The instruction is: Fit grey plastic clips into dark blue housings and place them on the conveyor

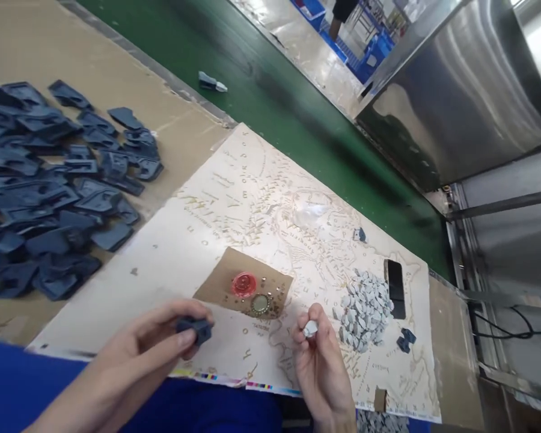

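Fingers of your left hand [162,337] pinch a small dark blue plastic part [195,329] just above the pale printed sheet [234,198] covering the surface. Your right hand [320,361] grips a tiny white piece [310,328], seemingly plastic. Beyond lie a cardboard scrap [216,278] with a red cap [244,283], a heap of white pieces [365,307], and, far left, a pile of dark blue parts [49,186].

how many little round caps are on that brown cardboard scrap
2: a red cap near the cardboard scrap's middle, and a gold-rimmed cap beside it, toward the right hand.
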### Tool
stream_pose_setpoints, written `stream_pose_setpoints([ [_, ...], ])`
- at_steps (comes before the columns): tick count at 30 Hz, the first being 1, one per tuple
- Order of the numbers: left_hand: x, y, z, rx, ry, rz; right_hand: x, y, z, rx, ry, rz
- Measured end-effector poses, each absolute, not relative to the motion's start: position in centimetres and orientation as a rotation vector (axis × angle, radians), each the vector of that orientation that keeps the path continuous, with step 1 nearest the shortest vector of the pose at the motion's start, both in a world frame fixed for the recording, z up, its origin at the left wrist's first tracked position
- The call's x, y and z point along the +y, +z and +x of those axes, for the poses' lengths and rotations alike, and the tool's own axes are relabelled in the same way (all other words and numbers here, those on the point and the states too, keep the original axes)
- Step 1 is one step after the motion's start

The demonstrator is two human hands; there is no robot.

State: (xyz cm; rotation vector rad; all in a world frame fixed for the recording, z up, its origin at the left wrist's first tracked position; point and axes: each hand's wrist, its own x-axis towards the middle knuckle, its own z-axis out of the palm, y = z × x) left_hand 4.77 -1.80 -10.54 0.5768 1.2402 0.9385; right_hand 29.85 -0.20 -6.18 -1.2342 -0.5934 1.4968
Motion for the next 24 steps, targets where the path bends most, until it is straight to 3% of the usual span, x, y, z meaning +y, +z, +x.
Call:
stream_pose_setpoints([
  [4,-1.2,-7.6,6.8,1.037,0.939,0.017,0.0,-7.2,29.2,-0.665,1.350,-1.237],
  [8,-0.7,-7.2,6.2,0.987,0.963,0.085,0.8,-7.3,28.7,-0.821,1.255,-1.291],
  [16,-2.5,-11.0,5.0,1.010,1.023,0.305,1.3,-6.5,27.9,-1.188,1.062,-1.450],
  [24,-3.1,-11.8,3.2,1.071,1.165,0.343,1.1,-8.2,27.9,-1.938,0.517,-1.375],
])
